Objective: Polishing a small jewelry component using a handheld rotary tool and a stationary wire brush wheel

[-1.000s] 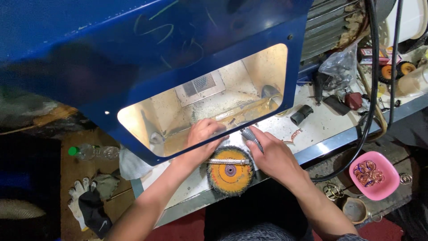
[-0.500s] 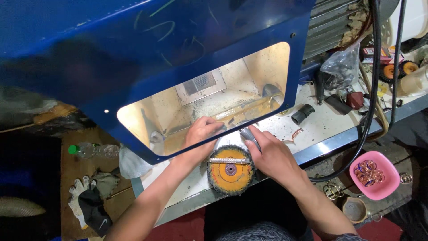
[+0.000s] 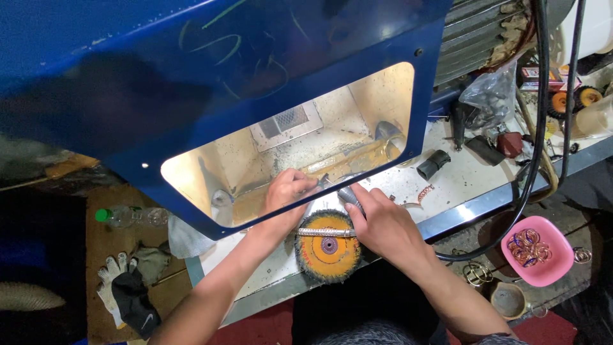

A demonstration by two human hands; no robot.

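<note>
Both hands, left hand (image 3: 287, 188) and right hand (image 3: 382, 223), each grip closed on an end of a thin bangle (image 3: 325, 232), stretch it across the buffing wheel (image 3: 328, 246) at the counter's (image 3: 460, 185) front edge, steadying it there.

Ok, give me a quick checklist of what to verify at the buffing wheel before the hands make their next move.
1. Both hands on the workpiece: left hand and right hand meet above the wheel; ok.
2. Bangle seated across the orange buffing wheel: ok.
3. Wheel spinning or stopped: cannot tell.
4. Hands protected: bare, gloves lie on the floor; not ok.
5. Black cable away from the wheel: ok.
6. Pink bowl of rings within reach: ok.
</note>
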